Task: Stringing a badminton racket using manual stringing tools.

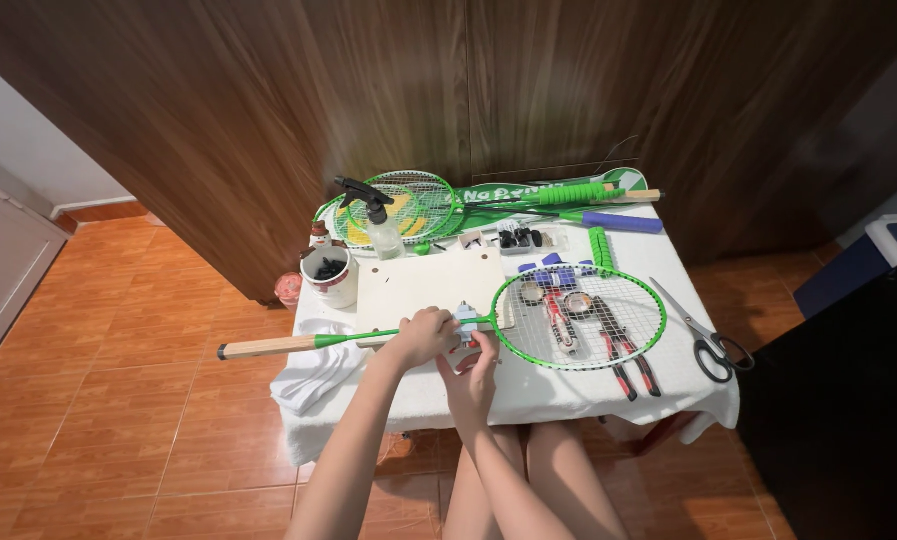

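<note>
Head view: we look down on a small cloth-covered table (689,400) with both our hands at a green racket (579,318)
Racket axis: it lies flat, left to right, wooden handle end (259,347) past the table's left edge, strung head to the right
Left hand (424,336): we close it around the shaft beside the throat
Right hand (476,372): fingers pinch a small pale part (466,318) at the throat, just under it
Nearer hand: both meet at the throat, well apart from the handle end
Under the strings: red-handled pliers (629,352)
Right edge: scissors (707,338)
</note>
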